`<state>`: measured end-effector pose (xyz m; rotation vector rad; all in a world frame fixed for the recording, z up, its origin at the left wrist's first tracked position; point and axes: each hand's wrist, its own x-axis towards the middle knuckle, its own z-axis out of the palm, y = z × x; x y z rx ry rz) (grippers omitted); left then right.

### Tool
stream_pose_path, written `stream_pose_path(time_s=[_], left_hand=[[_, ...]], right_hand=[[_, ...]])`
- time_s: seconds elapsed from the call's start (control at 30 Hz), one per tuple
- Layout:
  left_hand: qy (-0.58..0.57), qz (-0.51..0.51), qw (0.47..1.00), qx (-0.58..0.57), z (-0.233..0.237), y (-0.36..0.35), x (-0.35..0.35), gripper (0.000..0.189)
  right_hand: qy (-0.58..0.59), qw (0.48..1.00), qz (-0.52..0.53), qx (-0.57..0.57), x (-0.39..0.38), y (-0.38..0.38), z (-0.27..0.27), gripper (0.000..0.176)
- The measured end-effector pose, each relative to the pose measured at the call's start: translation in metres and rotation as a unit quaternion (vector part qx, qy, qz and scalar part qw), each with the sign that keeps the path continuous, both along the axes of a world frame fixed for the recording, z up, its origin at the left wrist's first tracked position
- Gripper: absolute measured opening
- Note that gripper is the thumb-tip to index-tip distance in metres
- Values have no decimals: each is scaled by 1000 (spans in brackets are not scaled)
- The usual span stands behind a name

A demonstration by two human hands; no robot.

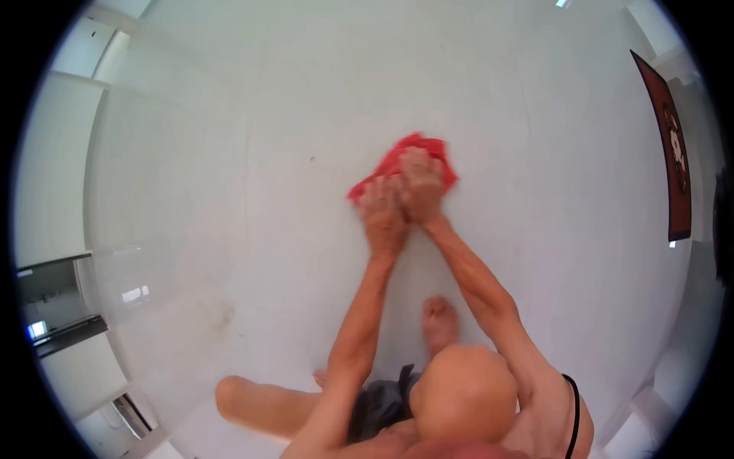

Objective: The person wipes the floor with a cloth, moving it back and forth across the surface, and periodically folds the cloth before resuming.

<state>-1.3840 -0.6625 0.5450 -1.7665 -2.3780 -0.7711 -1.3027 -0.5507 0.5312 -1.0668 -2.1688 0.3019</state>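
A crumpled red cloth point(394, 162) lies on the pale, glossy floor point(306, 76) in front of me. My left hand point(382, 205) rests flat over its left part, with the fingers pointing away from me. Right beside it, a little farther forward, my right hand point(422, 180) presses flat on the cloth. The two hands touch or nearly touch at the thumbs. Both look slightly smeared by motion, and the cloth beneath the palms is hidden.
My bare foot point(440, 317) and bent knee point(466, 390) are close behind my hands. A dark red mat point(669, 145) with a pale pattern is at the right. White cabinets point(57, 168) line the left side. A small speck point(312, 158) and a brownish smudge point(227, 315) mark the floor.
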Motion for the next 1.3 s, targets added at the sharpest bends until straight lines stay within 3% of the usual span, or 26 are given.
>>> stream_pose_path(time_s=[0.1,0.2,0.37,0.4,0.5,0.63,0.67,0.73,0.97,1.03,1.13,1.3], left_hand=[[-14,113,993,-3,-11,-65,-57,52],[-48,221,970,-87,5,-121,-71,50],[130,314,936,-88,-19,-161,-60,57],[154,321,931,-83,-14,-173,-88,57],[115,293,948,-54,-1,-176,-113,54],[45,174,984,-8,32,-151,-125,44],[50,161,986,14,19,-148,-121,41],[21,120,992,-29,16,-146,-93,55],[-158,-101,982,-17,28,-178,55,57],[-168,-131,976,-34,34,-186,66,58],[-162,-163,973,-35,9,-110,95,57],[-120,-142,982,-20,31,-135,55,58]], right_hand=[[68,991,114,-11,-84,-48,10,46],[-4,960,275,-60,-129,-101,19,45],[31,957,288,8,-131,-147,1,39],[25,958,287,11,-158,-161,8,38],[17,962,272,21,-179,-168,20,35],[23,977,213,12,-170,-157,34,32],[40,981,192,-5,-157,-152,36,31],[18,993,120,5,-115,-146,38,34],[-118,985,-120,-31,84,-224,39,40],[-112,979,-165,-50,94,-239,42,39],[-85,973,-208,-55,125,-166,9,38],[-80,976,-199,-38,81,-181,32,41]])
